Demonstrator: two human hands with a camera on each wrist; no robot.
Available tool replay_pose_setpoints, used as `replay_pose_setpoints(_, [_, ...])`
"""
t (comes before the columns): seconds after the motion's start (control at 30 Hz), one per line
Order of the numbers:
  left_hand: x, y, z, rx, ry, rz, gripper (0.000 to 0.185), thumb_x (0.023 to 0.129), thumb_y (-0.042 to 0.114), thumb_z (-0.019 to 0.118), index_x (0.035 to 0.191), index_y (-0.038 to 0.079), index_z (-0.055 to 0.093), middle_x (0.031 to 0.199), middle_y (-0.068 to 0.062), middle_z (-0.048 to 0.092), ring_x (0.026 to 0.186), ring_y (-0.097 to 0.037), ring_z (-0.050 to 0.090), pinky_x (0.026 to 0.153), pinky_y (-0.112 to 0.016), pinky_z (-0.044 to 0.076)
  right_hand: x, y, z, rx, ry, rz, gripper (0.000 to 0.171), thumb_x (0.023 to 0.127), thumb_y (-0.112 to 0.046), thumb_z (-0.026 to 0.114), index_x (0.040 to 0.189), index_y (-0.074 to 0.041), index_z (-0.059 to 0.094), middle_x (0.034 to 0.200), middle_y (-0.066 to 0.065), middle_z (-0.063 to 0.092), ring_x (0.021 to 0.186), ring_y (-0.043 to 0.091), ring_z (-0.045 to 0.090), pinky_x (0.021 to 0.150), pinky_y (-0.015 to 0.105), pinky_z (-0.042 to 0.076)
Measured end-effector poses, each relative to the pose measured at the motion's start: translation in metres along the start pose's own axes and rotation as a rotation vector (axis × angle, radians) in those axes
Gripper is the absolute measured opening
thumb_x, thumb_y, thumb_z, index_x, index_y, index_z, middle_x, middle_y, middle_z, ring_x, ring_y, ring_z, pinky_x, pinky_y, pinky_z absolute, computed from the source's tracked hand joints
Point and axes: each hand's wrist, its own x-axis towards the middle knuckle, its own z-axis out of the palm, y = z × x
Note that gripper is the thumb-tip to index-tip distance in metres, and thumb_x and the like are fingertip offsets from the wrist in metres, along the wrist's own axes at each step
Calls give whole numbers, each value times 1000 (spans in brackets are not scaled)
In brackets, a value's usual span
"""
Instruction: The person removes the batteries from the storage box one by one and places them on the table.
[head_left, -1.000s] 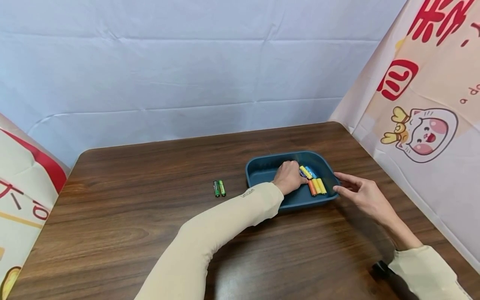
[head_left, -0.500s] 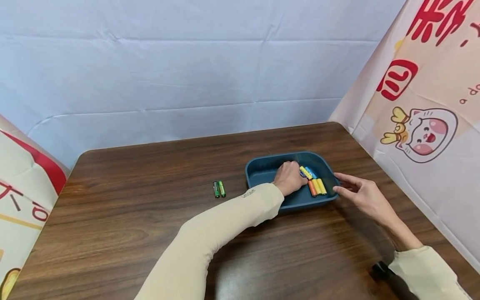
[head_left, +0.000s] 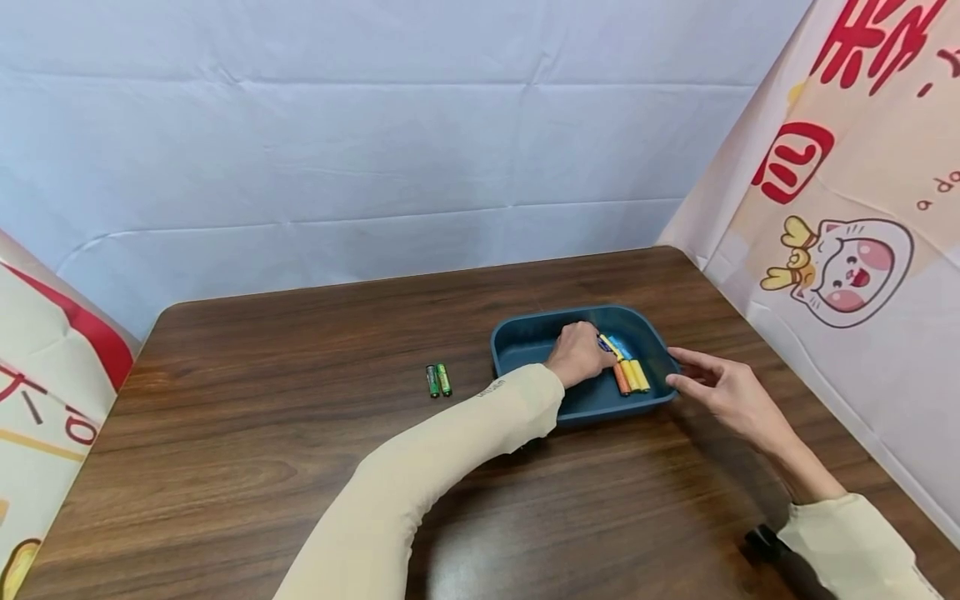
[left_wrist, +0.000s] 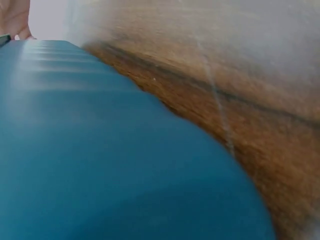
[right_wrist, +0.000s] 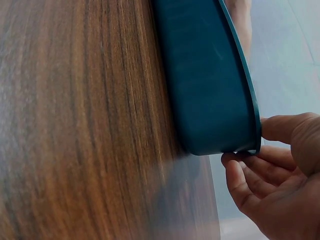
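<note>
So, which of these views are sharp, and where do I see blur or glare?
Head view: sharp, evenly lit; a soft sheen on the table near the front edge, and the batteries in the tray read clearly. Left wrist view: heavily blurred, the tray too close to focus. Right wrist view: the tray rim and right hand fairly clear; the wood at bottom right hazy.

I seem to be sitting in a makeshift recording booth set up for tabletop work rather than in a lived-in room. My dark wood-grain table (head_left: 262,400) is closed in behind by a creased pale blue-white cloth backdrop (head_left: 375,167), and on both sides by hanging printed cloths, the one to the right (head_left: 847,250) showing a cartoon cat and large red characters. Nothing else furnishes the space: only a small blue tray (head_left: 525,333) of coloured batteries (head_left: 630,375) and two green batteries (head_left: 438,379) lie on the table.
</note>
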Motion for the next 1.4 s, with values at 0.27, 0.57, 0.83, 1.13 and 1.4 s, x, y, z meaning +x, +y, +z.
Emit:
replay_pose_setpoints(0.27, [-6, 1, -10, -64, 18, 26, 43, 96, 25, 76, 133, 6, 68, 111, -4, 67, 78, -11, 57, 68, -21, 52, 2, 0, 0, 7, -3, 2, 50, 101, -21, 71, 142, 5, 59, 117, 29, 70, 82, 14, 65, 62, 20, 51])
replay_pose_setpoints(0.57, [-25, 8, -27, -157, -26, 101, 54, 96, 27, 75, 144, 9, 60, 122, -1, 66, 93, -8, 59, 83, -22, 54, 1, 2, -1, 13, -7, 11, 50, 101, -20, 70, 143, 5, 58, 116, 27, 70, 83, 14, 65, 63, 22, 52])
replay_pose_setpoints(0.83, [-46, 0, -50, -282, -66, 198, 53, 96, 24, 75, 144, 7, 59, 121, -7, 66, 92, -6, 58, 78, -21, 52, -1, 3, -1, 11, 3, 15, 50, 101, -21, 70, 142, 5, 58, 118, 28, 69, 83, 10, 63, 62, 19, 50])
replay_pose_setpoints(1.13, [-75, -21, -85, -267, -52, 263, 53, 97, 25, 76, 144, 8, 59, 122, -6, 66, 101, -8, 60, 85, -22, 51, 1, 4, 1, 16, 10, -1, 49, 101, -20, 71, 141, 5, 59, 117, 29, 70, 82, 1, 61, 62, 18, 49])
replay_pose_setpoints(1.4, [-101, -57, -119, -276, -13, 261, 53, 95, 25, 75, 142, 7, 60, 118, -6, 67, 103, -15, 62, 89, -29, 53, 1, 2, 1, 2, -2, 7, 51, 101, -22, 71, 142, 5, 59, 119, 30, 69, 82, 1, 61, 62, 19, 49])
